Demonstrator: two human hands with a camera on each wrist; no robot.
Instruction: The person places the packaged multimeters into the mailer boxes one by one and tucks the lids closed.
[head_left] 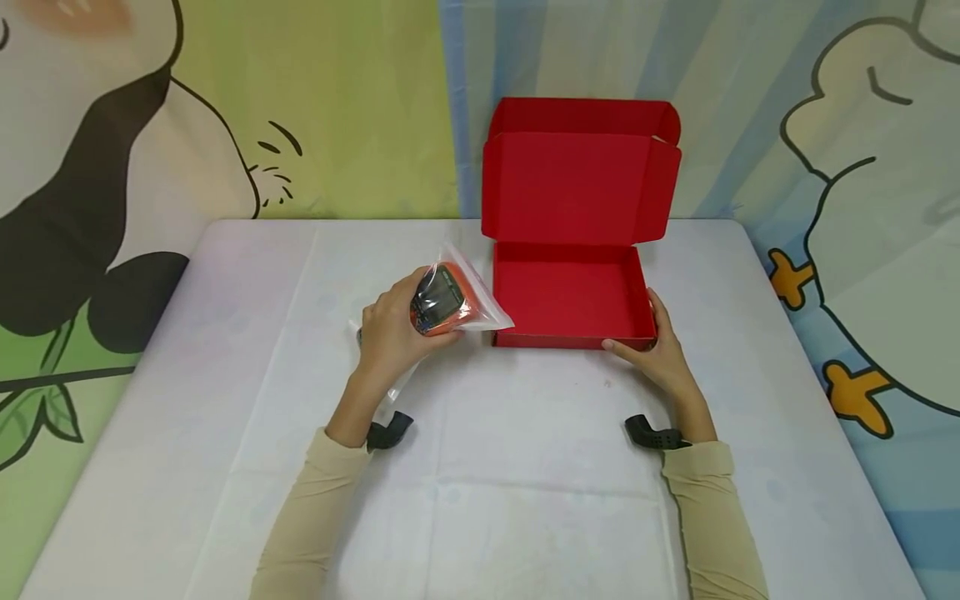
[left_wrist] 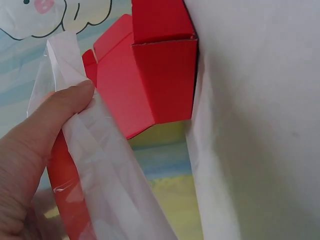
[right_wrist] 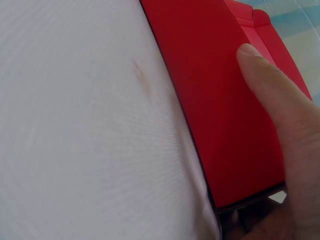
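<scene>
My left hand (head_left: pixel 392 332) grips an orange-cased device with a dark face and a grey screen, likely a multimeter (head_left: pixel 441 297), inside a clear plastic bag (head_left: pixel 489 313). It is held up just left of the red cardboard box (head_left: pixel 555 341). In the left wrist view the thumb presses on the bag's white edge (left_wrist: pixel 107 150); the other fingers are mostly hidden. The box stands with its lid (head_left: pixel 570 183) raised and nothing inside. My right hand (head_left: pixel 663 360) holds its front right corner, thumb on the front wall (right_wrist: pixel 215 115), fingers around the side.
A white cloth covers the table (head_left: pixel 540 533). More clear plastic (head_left: pixel 401 385) shows below the left hand. Each wrist wears a black camera mount (head_left: pixel 390 431). Behind the table hangs a printed cartoon curtain (head_left: pixel 360 108), close behind the raised lid.
</scene>
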